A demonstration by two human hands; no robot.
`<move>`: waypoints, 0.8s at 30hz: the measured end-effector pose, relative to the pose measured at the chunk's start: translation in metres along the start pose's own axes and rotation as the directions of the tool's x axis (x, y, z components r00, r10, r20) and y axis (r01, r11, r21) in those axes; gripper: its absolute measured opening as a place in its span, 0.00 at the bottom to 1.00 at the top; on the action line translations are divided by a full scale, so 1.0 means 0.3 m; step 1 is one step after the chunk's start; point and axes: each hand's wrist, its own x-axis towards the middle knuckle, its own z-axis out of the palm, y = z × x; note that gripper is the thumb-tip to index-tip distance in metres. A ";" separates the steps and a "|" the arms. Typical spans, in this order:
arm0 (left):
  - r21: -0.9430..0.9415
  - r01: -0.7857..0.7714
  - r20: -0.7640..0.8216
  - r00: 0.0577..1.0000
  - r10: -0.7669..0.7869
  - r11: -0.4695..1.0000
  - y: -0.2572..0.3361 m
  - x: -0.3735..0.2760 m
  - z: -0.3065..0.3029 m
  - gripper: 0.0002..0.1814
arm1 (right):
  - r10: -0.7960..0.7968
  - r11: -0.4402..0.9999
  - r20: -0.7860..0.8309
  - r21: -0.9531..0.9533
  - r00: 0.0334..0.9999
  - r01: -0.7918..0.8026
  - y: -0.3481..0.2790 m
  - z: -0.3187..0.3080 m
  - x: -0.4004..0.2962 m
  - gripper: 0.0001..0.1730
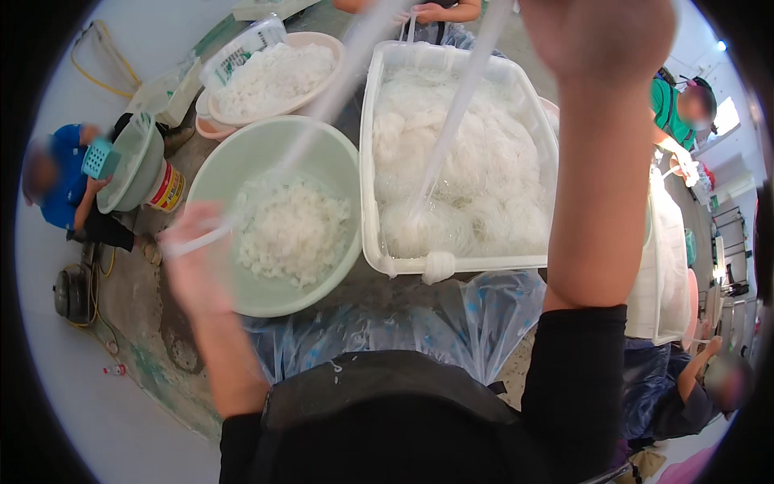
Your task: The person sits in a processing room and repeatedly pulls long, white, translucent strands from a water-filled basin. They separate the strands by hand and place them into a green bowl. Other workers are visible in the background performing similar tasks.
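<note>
At the left rim of a pale green plastic basin (pixel 211 163), my left hand (pixel 196 260) is closed on a whitish translucent strand, blurred by motion. Small white pieces (pixel 293 236) lie in a heap inside that basin. My right hand (pixel 598 36) is raised high at the upper right, its fingers curled and blurred; whitish strands run up past the top edge, and whether this hand holds one cannot be told. Beneath it, a white rectangular plastic tub (pixel 526 264) holds tangled translucent white strands (pixel 453 151), one of which stretches upward. A white bundle (pixel 439 267) hangs over the tub's near rim.
Behind the green basin stands a pinkish basin (pixel 335 57) heaped with white material. A co-worker's hands (pixel 429 12) are beyond the tub. Other people work at the left and right. Clear plastic sheeting (pixel 387 333) lies before me; a printed bucket (pixel 166 189) stands on the left.
</note>
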 end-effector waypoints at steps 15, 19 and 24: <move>0.406 0.483 0.164 0.797 -0.582 0.776 -0.491 -0.228 0.108 0.10 | 0.656 0.126 -0.386 -0.792 0.649 -0.598 0.336 0.522 -0.995 0.09; 0.302 0.596 0.225 0.714 -0.663 0.744 -0.412 -0.236 0.139 0.13 | 0.603 0.256 -0.392 -0.730 0.694 -0.634 0.353 0.510 -1.034 0.09; 0.217 0.732 0.355 0.557 -0.751 0.646 -0.411 -0.175 0.135 0.15 | 0.894 0.266 -0.422 0.219 0.154 -0.939 0.239 0.431 -0.931 0.12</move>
